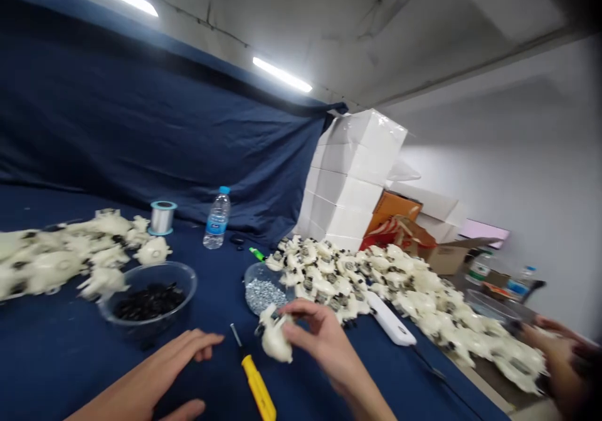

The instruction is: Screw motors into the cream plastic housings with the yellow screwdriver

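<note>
My right hand grips a cream plastic toy body between thumb and fingers, just above the blue cloth. The piece is rounded with small stubs and a dark bit near its top. To its left lies a screwdriver with a yellow handle, its metal shaft pointing away from me. My left hand hovers left of the screwdriver, fingers stretched out and thumb apart, holding nothing. Behind the held piece stands a clear bowl of small silvery screws. A clear bowl of black parts sits beyond my left hand.
Cream toy bodies are heaped at left and right. A white power strip with a cable lies at right. Farther back are a water bottle, a wire spool and white boxes. Another person's hand shows at far right.
</note>
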### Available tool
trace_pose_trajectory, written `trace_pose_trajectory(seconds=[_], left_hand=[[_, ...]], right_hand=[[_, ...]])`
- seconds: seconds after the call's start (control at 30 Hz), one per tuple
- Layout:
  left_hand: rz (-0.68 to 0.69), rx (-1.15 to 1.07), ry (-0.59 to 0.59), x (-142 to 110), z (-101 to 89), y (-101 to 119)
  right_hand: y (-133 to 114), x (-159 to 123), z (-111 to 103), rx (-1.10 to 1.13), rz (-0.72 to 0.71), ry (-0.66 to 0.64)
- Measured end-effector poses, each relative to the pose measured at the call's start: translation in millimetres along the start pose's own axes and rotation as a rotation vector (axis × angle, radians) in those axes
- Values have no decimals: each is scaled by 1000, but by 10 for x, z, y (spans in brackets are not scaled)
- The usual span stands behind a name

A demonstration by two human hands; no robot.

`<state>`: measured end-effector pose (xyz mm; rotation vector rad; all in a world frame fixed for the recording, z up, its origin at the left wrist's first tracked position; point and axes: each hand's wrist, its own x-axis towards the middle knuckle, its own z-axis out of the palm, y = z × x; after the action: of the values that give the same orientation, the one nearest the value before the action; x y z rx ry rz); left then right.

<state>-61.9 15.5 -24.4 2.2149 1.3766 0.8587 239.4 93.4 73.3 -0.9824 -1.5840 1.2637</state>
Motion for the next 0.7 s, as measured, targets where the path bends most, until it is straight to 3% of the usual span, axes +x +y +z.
trace_pose_trajectory(seconds=[0.07, 0.13, 0.2, 0.27, 0.37, 0.43, 0.57, 0.7], left_hand=[[-34, -70, -78, 16, -120, 236], [23, -132, -89, 57, -201, 423], [80, -158, -65, 101, -240, 534], [92, -169, -76, 134, -253, 584], [49, -163, -103, 160, -266, 618], [18, -151, -107, 166, -284, 632], [13, -111, -109, 164, -284, 572], [190, 171, -48, 193, -140, 362]], right_hand=[[63, -14, 428, -169, -64, -88], [119, -57, 714, -393, -140, -185], [118, -83, 820, -564, -189, -302], [16, -50, 790, -616, -195, -385], [-288, 149, 760, -672, -294, -316], [-474, 369, 907, -787, -438, -264], [-511, 898, 1545, -1034, -538, -425], [-280, 1289, 2041, -1324, -517, -519]])
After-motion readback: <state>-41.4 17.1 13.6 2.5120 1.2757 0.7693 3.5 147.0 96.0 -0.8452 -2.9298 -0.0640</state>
